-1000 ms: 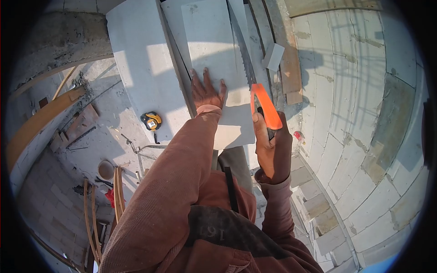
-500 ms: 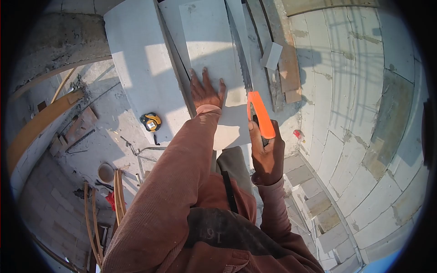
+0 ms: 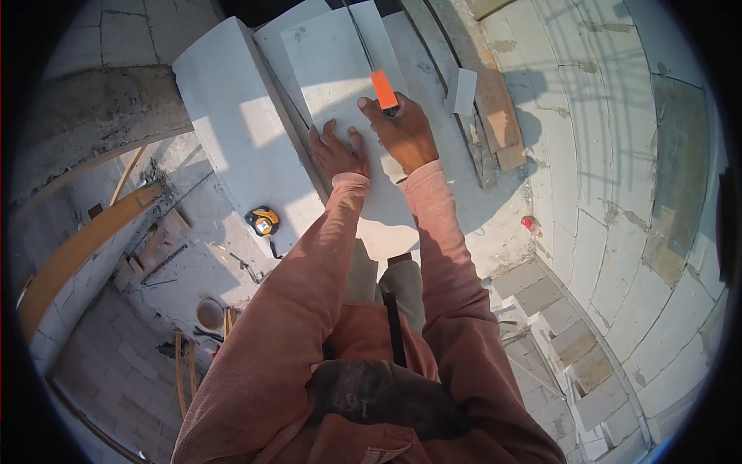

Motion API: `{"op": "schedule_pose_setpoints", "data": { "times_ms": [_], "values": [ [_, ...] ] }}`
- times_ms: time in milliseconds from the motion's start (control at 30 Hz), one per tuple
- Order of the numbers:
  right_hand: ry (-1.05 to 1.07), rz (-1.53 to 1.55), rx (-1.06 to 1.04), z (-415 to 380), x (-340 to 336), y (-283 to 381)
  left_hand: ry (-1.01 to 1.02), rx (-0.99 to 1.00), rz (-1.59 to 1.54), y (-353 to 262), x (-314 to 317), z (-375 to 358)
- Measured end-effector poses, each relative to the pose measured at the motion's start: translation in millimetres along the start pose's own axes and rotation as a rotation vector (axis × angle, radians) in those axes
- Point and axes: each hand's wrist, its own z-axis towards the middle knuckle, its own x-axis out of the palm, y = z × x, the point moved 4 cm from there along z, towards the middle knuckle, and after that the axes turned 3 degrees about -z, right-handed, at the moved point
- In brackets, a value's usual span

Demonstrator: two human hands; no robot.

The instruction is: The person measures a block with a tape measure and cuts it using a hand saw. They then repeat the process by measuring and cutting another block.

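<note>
My right hand (image 3: 410, 139) is wrapped round the orange handle of a handsaw (image 3: 384, 90). The narrow blade points away from me over a pale board (image 3: 325, 73), its far end near the board's far edge. On the near left part of this board lies my left hand (image 3: 340, 155), palm down with the fingers spread. Both hands are close together, the right one slightly farther out. A thick white slab (image 3: 220, 100) lies along the left of the board, and a black and yellow tape measure (image 3: 263, 222) rests near its lower end.
Planks (image 3: 502, 124) and a small white offcut (image 3: 465, 91) lie on the right. Beyond them rises a block wall (image 3: 603, 170). A curved wooden strip (image 3: 85, 259), a round container (image 3: 209, 314) and scraps lie at the left. A small red object (image 3: 529, 223) sits near the wall.
My right hand has moved the saw forward and left, from the board's right side to over its middle. The left hand remains on the board, and the view has shifted slightly.
</note>
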Motion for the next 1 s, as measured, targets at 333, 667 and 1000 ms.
{"op": "schedule_pose_setpoints", "data": {
  "times_ms": [333,667,1000],
  "values": [
    [-0.09,-0.089,0.081,-88.6,-25.7,-5.7,-0.069,-0.76,0.148,-28.0,19.0,111.3],
    [-0.035,0.079,0.143,-48.7,-31.4,-9.8,-0.179,-0.658,0.2,-20.6,28.9,116.0],
    [-0.045,-0.026,0.229,-178.2,-39.9,-16.1,-0.139,-0.69,0.233,-43.9,11.2,107.6]
  ]
}}
